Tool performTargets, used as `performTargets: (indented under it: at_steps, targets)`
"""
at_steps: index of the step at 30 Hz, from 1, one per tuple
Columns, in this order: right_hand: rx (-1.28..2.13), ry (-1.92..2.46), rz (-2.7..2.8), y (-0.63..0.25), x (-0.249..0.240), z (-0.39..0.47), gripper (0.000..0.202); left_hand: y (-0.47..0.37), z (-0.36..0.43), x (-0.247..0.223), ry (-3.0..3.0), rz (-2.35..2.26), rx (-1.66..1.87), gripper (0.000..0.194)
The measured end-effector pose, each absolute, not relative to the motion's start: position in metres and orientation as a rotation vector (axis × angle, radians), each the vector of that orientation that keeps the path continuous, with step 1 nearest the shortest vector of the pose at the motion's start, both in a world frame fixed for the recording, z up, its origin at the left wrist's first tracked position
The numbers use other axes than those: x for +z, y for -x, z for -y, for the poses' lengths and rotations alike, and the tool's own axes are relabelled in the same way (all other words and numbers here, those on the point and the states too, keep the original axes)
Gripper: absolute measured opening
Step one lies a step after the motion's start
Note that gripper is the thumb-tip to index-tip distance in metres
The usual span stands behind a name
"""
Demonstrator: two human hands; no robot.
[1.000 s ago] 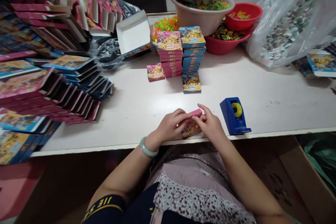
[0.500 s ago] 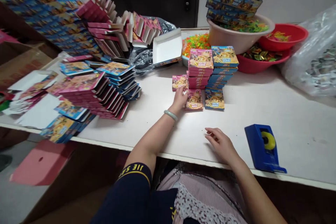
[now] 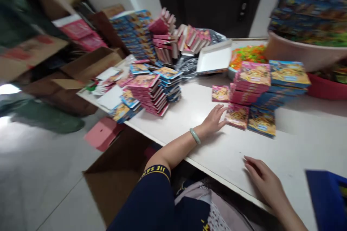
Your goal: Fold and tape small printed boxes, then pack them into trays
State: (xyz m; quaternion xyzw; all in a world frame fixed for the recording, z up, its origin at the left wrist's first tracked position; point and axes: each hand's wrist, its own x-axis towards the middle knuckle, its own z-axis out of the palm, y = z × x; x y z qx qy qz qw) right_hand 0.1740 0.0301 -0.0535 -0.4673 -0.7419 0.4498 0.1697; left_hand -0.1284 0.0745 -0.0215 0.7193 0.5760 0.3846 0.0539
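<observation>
My left hand [image 3: 214,120], with a green bangle at its wrist, is low over the white table with fingers outstretched and holding nothing. Its fingertips are beside the front pink box [image 3: 237,116]; whether they touch it I cannot tell. Just beyond is a single small pink box [image 3: 220,94]. To the right of the front pink box lies a blue box [image 3: 261,121]. Behind them rise a pink box stack [image 3: 255,73] and a blue box stack [image 3: 288,73]. Near the table's front edge, my right hand [image 3: 265,178] is open, thumb apart from the fingers, and empty.
Stacked pink trays [image 3: 145,92] and blue trays [image 3: 170,83] stand left. A white-lined open box [image 3: 215,59] lies behind, near orange and green pieces [image 3: 248,56]. A blue tape dispenser [image 3: 325,198] is at the right. A cardboard box [image 3: 108,184] stands below the table edge.
The view has swung left, bringing in more floor and cartons. My left hand has drawn back a little from the small pink boxes. My right hand stays empty near the table edge.
</observation>
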Motion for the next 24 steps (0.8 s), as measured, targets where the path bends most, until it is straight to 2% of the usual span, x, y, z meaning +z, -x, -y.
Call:
performTargets:
  at_steps: [4,7,11,14,17,20,24]
  targets:
    - [1.308,1.379,2.128,-0.192,-0.074,-0.03,0.05,0.225,-0.011,0.06,-2.28,-2.259,1.391,0.058]
    - [1.314,1.344,2.162,-0.194,-0.08,-0.029,0.053,0.304,0.043,0.114,-1.997,-2.804,1.117,0.063]
    - [1.291,1.291,2.222,-0.183,-0.078,-0.026,0.053,0.363,0.076,0.125,-1.618,-2.889,0.443,0.08]
    - [1.289,1.24,2.248,-0.175,-0.08,-0.022,0.052,0.373,0.083,0.11,-1.634,-2.846,0.337,0.071]
    - [1.276,1.197,2.253,-0.174,-0.085,-0.019,0.05,0.376,0.092,0.105,-1.747,-2.907,0.511,0.053]
    - [1.238,1.143,2.236,-0.173,-0.079,-0.016,0.045,0.37,0.105,0.115,-1.904,-2.883,0.908,0.038]
    - [1.122,1.03,2.123,-0.154,-0.037,-0.004,0.041,0.309,0.101,0.11,-1.801,-2.496,1.727,0.043]
